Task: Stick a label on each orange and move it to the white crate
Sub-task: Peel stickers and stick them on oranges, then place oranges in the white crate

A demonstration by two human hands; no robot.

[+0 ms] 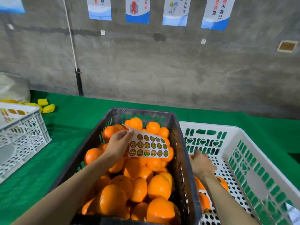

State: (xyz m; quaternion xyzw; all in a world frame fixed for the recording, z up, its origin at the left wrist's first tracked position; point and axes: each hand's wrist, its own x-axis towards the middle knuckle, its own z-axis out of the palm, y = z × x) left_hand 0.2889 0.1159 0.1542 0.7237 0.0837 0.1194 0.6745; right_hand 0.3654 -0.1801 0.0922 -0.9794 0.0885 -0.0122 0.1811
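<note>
Sticker work across two crates on a green table cover [65,143].
Left forearm rises from the lower left of the frame over the black crate [142,112], which is heaped with oranges [138,189]. The left hand [118,143] pinches a label sheet [149,146] by its upper corner. Right arm reaches from lower right into the white crate [253,143]. The right hand [202,164] shows its back and hides its fingers, so its grip cannot be told. Scattered oranges [204,202] lie under that wrist.

Table under green cloth [68,114], set against a concrete wall. Carries: black crate [142,112], centre; white crate [243,132] touching its right side; second white crate [24,133], left; yellow pieces [47,106], possibly foam; pale bagged bundle [13,88], rear left.
</note>
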